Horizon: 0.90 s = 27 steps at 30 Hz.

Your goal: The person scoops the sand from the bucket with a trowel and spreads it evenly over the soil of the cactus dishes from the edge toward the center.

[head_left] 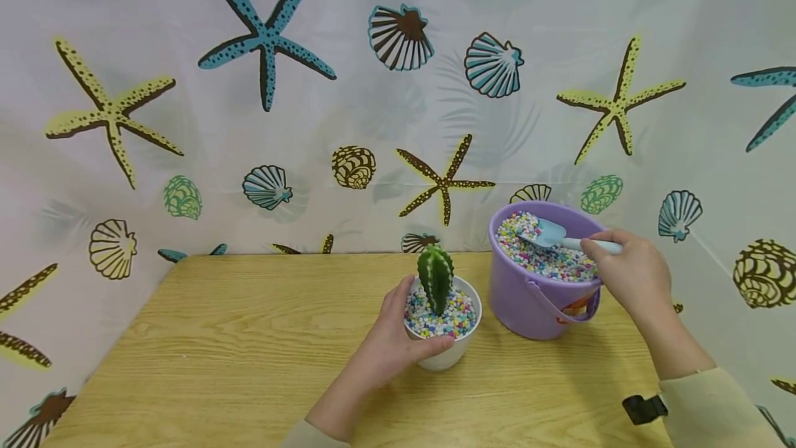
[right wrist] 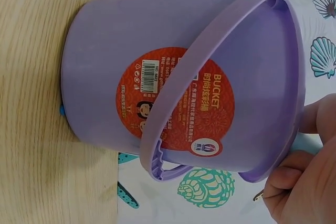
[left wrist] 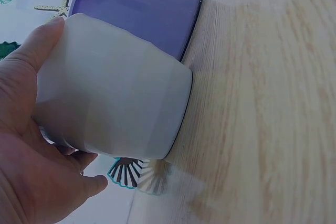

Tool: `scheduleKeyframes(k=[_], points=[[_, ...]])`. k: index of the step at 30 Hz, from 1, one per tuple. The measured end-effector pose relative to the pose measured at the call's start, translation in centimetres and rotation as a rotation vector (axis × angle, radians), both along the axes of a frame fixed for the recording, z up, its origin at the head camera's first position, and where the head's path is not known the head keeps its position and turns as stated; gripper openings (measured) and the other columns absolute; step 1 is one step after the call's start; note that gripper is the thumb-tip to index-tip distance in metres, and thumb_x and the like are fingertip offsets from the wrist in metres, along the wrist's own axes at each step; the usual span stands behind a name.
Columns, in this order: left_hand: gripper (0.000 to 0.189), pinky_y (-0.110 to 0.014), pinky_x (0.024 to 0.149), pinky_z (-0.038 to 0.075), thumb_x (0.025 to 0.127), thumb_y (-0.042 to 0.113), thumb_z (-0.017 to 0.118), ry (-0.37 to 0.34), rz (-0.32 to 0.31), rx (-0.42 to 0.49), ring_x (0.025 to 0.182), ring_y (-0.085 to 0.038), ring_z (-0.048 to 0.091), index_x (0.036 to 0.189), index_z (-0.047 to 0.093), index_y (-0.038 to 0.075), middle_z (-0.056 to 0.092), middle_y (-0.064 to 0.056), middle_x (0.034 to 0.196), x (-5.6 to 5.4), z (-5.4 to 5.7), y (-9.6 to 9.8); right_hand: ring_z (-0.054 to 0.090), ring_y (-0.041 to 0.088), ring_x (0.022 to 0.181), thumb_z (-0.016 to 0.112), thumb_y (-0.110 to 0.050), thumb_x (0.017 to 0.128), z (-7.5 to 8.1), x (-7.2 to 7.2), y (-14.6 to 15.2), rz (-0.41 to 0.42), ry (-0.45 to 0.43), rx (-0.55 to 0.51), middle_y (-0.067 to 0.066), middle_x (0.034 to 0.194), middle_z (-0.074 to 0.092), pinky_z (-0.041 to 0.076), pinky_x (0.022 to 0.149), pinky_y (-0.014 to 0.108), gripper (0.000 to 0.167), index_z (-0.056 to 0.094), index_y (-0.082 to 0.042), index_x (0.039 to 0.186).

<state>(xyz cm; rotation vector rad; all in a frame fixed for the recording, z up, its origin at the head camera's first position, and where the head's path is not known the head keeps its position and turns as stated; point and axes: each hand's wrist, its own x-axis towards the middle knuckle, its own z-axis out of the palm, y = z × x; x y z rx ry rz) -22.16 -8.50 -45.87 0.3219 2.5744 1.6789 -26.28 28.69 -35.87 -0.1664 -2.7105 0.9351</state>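
Note:
My left hand (head_left: pixel 398 337) grips the side of a white pot (head_left: pixel 444 359), thumb in front and fingers behind. A green cactus (head_left: pixel 437 278) stands upright in it, ringed by multicoloured pebbles (head_left: pixel 459 316). In the left wrist view the pot (left wrist: pixel 115 87) fills the hand's grasp. To the right, my right hand (head_left: pixel 634 275) holds the handle of a light blue small shovel (head_left: pixel 550 234) over the purple bucket (head_left: pixel 528 303). Its blade lies at the pebbles (head_left: pixel 541 258) in the bucket, with some pebbles on it. The right wrist view shows the bucket's side (right wrist: pixel 105 72); the shovel is mostly hidden there.
Both containers stand on a wooden table (head_left: pixel 249 351), the bucket near its back right. The bucket's handle (head_left: pixel 560 310) hangs down at the front. Behind the table hangs a white curtain (head_left: pixel 348 102) printed with starfish and shells. A black strap (head_left: pixel 645 409) is at the right sleeve.

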Motion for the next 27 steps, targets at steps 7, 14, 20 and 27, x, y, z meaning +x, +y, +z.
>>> scheduleKeyframes(k=[7, 14, 20, 27], points=[[0.129, -0.068, 0.124, 0.034, 0.083, 0.051, 0.098, -0.005, 0.001, -0.006, 0.158, -0.046, 0.036, 0.178, 0.018, 0.015, 0.023, -0.02, 0.177, 0.0, -0.1, 0.0, 0.054, 0.025, 0.069, 0.061, -0.055, 0.111, -0.1, 0.2, 0.1, -0.016, 0.007, -0.06, 0.017, 0.105, 0.073, 0.042, 0.055, 0.034, 0.059, 0.073, -0.005, 0.139], [0.13, -0.068, 0.124, 0.034, 0.083, 0.052, 0.098, -0.005, 0.002, -0.015, 0.158, -0.046, 0.036, 0.178, 0.018, 0.016, 0.023, -0.019, 0.178, 0.0, -0.1, 0.0, 0.056, 0.025, 0.079, 0.063, -0.056, 0.11, -0.1, 0.7, 0.2, -0.044, 0.012, -0.139, 0.019, 0.118, 0.071, 0.046, 0.059, 0.034, 0.058, 0.074, -0.007, 0.139], [0.131, -0.067, 0.125, 0.033, 0.082, 0.055, 0.098, -0.004, 0.013, -0.043, 0.158, -0.044, 0.036, 0.178, 0.017, 0.017, 0.024, -0.017, 0.178, 0.0, -0.1, 0.0, 0.057, 0.027, 0.097, 0.065, -0.055, 0.109, -0.3, 1.2, 0.6, -0.056, 0.037, -0.199, 0.022, 0.132, 0.07, 0.048, 0.068, 0.034, 0.058, 0.075, -0.006, 0.138], [0.13, -0.067, 0.125, 0.034, 0.083, 0.053, 0.098, -0.007, 0.008, -0.032, 0.158, -0.044, 0.036, 0.178, 0.018, 0.016, 0.025, -0.018, 0.177, 0.0, -0.1, 0.1, 0.051, 0.023, 0.087, 0.068, -0.053, 0.108, -0.7, 1.9, 0.9, -0.073, 0.051, -0.274, 0.017, 0.127, 0.068, 0.045, 0.06, 0.032, 0.055, 0.076, -0.006, 0.135]])
